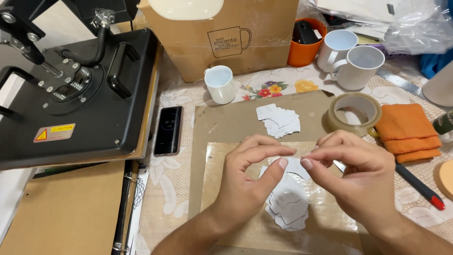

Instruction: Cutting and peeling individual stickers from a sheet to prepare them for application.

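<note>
A black metal heat press [80, 89] with a yellow warning label fills the left side of the table. Behind the work area stands a brown cardboard box [222, 33]. A flat sheet of brown cardboard [236, 118] lies in the middle, with a smaller glossy tan sheet [330, 222] on top of it. Three white ceramic mugs sit at the back: one [220, 84] in front of the box, two [351, 56] near an orange plastic cup [304, 49]. A folded orange cloth [408, 132] lies to the right, just beside a roll of clear tape [354, 113]. A black smartphone [168, 131] rests between the press and the cardboard.

The left hand [245, 184] and right hand [354, 174] meet over the tan sheet, thumbs and forefingers pinched narrowly together; whatever they grip is too small to make out. Beneath them lies a pile of white paper cutouts [290, 203]. A second small pile of cutouts [279, 120] sits further back on the cardboard.
</note>
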